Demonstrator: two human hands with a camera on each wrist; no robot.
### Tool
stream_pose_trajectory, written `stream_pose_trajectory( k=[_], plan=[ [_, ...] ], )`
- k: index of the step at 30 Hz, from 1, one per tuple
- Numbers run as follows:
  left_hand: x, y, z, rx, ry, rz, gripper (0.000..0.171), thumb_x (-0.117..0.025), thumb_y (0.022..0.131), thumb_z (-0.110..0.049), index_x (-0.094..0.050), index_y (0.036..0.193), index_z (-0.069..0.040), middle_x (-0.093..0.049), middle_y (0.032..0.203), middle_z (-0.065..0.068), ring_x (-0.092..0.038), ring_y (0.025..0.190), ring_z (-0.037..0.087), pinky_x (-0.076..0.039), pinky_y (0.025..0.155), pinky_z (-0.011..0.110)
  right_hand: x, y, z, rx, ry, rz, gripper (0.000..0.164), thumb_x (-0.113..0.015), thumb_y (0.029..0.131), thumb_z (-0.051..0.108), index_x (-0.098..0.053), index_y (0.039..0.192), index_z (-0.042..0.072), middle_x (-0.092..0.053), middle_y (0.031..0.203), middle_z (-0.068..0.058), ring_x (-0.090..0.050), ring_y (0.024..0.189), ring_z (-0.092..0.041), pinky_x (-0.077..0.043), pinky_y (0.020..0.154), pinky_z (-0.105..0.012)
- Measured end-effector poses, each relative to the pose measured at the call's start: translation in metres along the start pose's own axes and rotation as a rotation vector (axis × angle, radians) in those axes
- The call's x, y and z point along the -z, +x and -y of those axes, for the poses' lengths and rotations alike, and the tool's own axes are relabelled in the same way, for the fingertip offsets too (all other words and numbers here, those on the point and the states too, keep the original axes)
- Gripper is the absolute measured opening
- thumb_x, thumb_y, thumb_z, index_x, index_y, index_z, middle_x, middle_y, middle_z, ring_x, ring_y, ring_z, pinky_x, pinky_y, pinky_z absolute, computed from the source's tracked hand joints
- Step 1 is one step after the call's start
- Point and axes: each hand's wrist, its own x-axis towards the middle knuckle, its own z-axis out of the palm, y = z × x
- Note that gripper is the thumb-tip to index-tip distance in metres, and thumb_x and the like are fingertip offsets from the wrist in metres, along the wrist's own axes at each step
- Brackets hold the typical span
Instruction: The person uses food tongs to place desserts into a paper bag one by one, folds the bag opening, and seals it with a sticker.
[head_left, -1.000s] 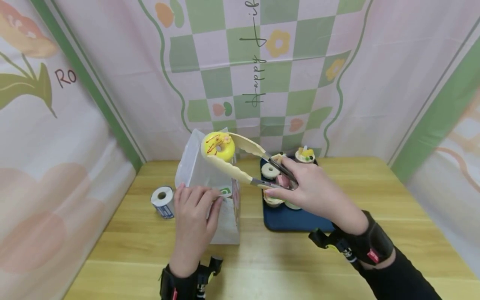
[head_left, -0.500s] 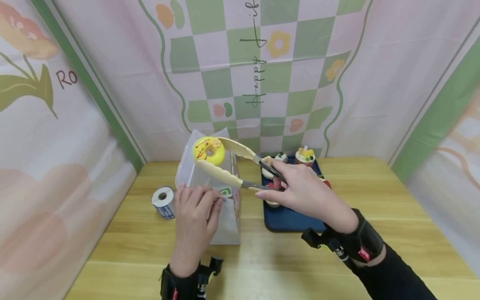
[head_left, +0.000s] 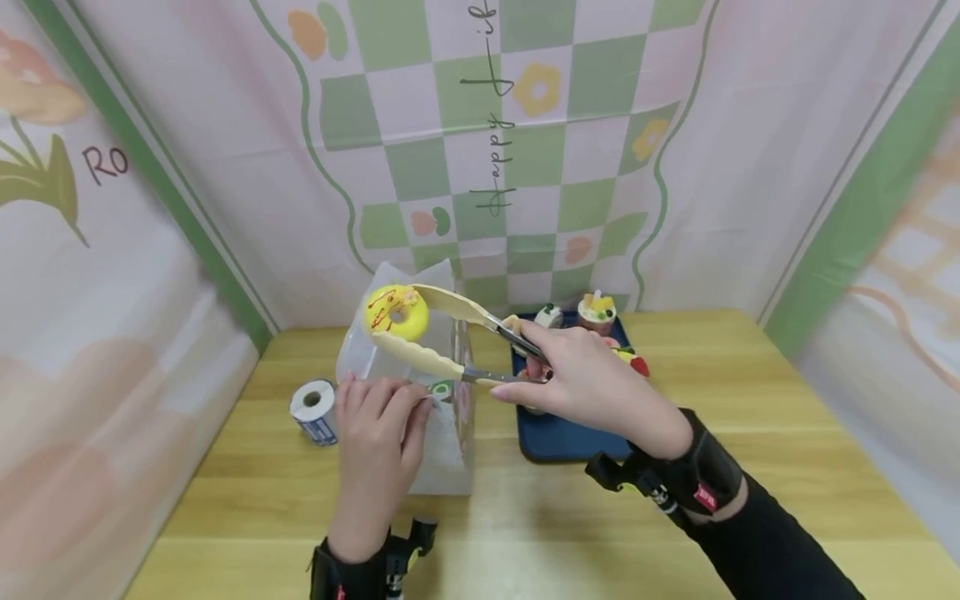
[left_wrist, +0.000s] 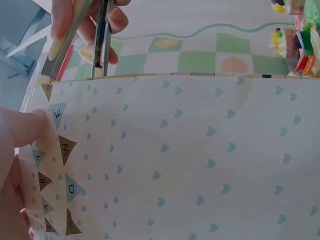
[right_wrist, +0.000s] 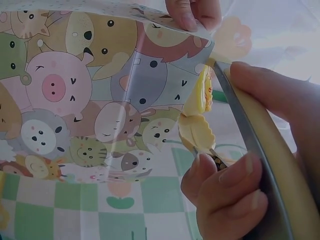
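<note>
- Head view: On a wooden table (head_left: 570,521), a person's right hand (head_left: 588,387) grips tongs (head_left: 420,357), fingers curled around the handles. The tongs' tips stand partly apart, with a yellow donut (head_left: 380,315) held between them above the mouth of a white bag (head_left: 442,475). The left hand (head_left: 378,429) pinches the bag's edge. At right, a blue tray (head_left: 562,443) bears several cakes (head_left: 597,311); at left stands a paper roll (head_left: 315,417). The work looks partway done: the donut is lifted to the bag but apparently not inside, while the cakes lie on the tray.
- Left wrist view: The left thumb lies on the bag's folded edge. The tongs' handles show beyond; the donut does not.
- Right wrist view: The donut, seen nearly edge-on, sits at the bag's mouth by the tongs' tip. Putting it in and letting go seem left; whether the bag holds anything, I cannot tell.
</note>
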Motion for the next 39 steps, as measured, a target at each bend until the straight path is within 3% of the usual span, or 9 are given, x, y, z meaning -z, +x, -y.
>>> stream_pose_trajectory(
  k=[9,16,23,27,31,39],
  plan=[
    [-0.001,0.001,-0.002,0.005,-0.006,-0.004,0.011,-0.064,0.091,-0.020,-0.068,0.088,-0.011,-0.066,0.088,0.005,-0.053,0.089,0.026,-0.028,0.106,0.062,0.001,0.001,-0.001,-0.007,0.005,0.007,0.052,-0.066,0.079,0.067,-0.055,0.106,0.024,-0.057,0.069,0.012,-0.053,0.057,-0.004,-0.043,0.055,-0.025],
    [-0.003,0.002,-0.002,-0.033,-0.012,-0.052,0.011,-0.063,0.091,-0.018,-0.068,0.086,-0.009,-0.065,0.086,0.006,-0.053,0.087,0.028,-0.029,0.105,0.063,0.002,-0.003,-0.002,-0.034,0.002,-0.007,0.079,-0.067,0.077,0.069,-0.052,0.133,0.015,-0.059,0.074,0.012,-0.052,0.059,-0.003,-0.044,0.058,-0.024],
    [-0.004,0.003,-0.002,-0.040,-0.012,-0.059,0.006,-0.067,0.087,-0.015,-0.067,0.086,-0.009,-0.065,0.086,0.006,-0.053,0.087,0.028,-0.029,0.104,0.063,0.000,-0.013,-0.007,-0.019,0.014,-0.088,0.051,-0.068,0.078,0.066,-0.054,0.102,0.022,-0.056,0.072,0.012,-0.049,0.054,-0.003,-0.041,0.054,-0.024],
    [-0.004,0.002,-0.003,-0.020,-0.019,-0.049,0.007,-0.067,0.087,-0.016,-0.068,0.086,-0.009,-0.066,0.087,0.006,-0.053,0.088,0.028,-0.028,0.105,0.063,-0.001,-0.021,-0.014,-0.039,0.003,-0.137,0.048,-0.069,0.079,0.063,-0.054,0.101,0.023,-0.054,0.071,0.010,-0.045,0.053,-0.005,-0.038,0.052,-0.023],
    [-0.004,0.002,-0.004,-0.009,-0.020,-0.042,0.009,-0.065,0.090,-0.017,-0.068,0.087,-0.009,-0.066,0.088,0.006,-0.053,0.089,0.028,-0.028,0.106,0.063,-0.003,-0.030,-0.022,-0.089,-0.004,-0.171,0.054,-0.073,0.077,0.060,-0.057,0.109,0.019,-0.054,0.073,0.004,-0.047,0.062,-0.011,-0.038,0.058,-0.026],
    [-0.004,0.002,-0.004,-0.019,-0.024,-0.054,0.008,-0.065,0.089,-0.016,-0.068,0.087,-0.009,-0.066,0.087,0.007,-0.053,0.089,0.029,-0.028,0.105,0.063,-0.007,-0.048,-0.042,-0.151,0.076,-0.184,0.040,-0.074,0.081,0.051,-0.052,0.089,0.018,-0.053,0.072,0.004,-0.043,0.058,-0.010,-0.036,0.055,-0.024]
  ],
)
